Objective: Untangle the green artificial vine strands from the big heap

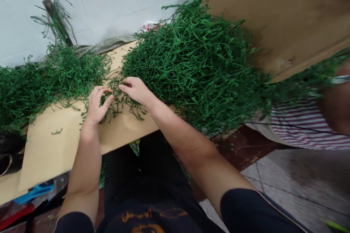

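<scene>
green stems between fingers of both hands

Head-worn view, looking steeply down (forward too), close over cardboard sheet

The green stems at centre frame looked like matt, wiry plastic; the cardboard sheet beneath was smooth and dull; the wall tiles at the top were glossy.

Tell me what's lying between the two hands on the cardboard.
In the head view, a small tangle of green stems lies between the left hand and the right hand; the fingers of both hands touch it, over the cardboard.
</scene>
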A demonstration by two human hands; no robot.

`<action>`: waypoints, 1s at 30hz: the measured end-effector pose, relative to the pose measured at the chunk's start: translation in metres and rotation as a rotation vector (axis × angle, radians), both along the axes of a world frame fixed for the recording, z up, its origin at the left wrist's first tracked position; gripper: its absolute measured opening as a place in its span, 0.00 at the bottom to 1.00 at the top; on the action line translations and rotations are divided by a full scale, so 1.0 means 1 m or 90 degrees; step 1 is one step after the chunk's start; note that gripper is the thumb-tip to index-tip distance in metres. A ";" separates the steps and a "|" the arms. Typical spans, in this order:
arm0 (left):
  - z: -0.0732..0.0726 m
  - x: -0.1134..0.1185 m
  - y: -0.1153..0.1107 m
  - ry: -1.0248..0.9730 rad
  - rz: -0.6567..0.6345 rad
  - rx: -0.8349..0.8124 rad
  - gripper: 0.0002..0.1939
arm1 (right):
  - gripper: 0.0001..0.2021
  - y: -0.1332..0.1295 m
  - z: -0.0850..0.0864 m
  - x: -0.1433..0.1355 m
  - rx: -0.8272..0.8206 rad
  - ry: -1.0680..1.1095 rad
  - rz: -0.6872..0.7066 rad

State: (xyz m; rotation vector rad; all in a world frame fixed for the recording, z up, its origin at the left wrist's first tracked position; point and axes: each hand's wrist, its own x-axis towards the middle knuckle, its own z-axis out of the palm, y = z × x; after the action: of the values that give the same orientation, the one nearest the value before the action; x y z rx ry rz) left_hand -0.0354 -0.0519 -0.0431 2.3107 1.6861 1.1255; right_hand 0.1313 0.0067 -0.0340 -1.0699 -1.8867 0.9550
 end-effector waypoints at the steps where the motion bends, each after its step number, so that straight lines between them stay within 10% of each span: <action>1: -0.001 -0.001 0.002 -0.029 -0.019 -0.003 0.14 | 0.08 0.001 0.001 0.001 -0.012 0.008 0.012; 13: -0.011 -0.003 0.012 0.036 0.269 -0.041 0.13 | 0.13 -0.020 0.006 0.011 -0.037 -0.074 0.068; 25: -0.023 0.005 0.022 0.073 0.273 -0.061 0.19 | 0.13 -0.082 0.009 0.016 0.081 -0.123 0.014; 30: -0.025 -0.033 0.028 -0.044 0.497 -0.149 0.15 | 0.12 -0.113 0.028 0.040 0.226 -0.018 0.084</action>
State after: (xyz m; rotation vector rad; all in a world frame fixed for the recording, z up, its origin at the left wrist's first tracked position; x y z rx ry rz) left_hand -0.0686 -0.0243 -0.0683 1.4648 2.6102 0.9810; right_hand 0.1717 -0.1058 -0.0058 -0.7590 -2.0739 0.6429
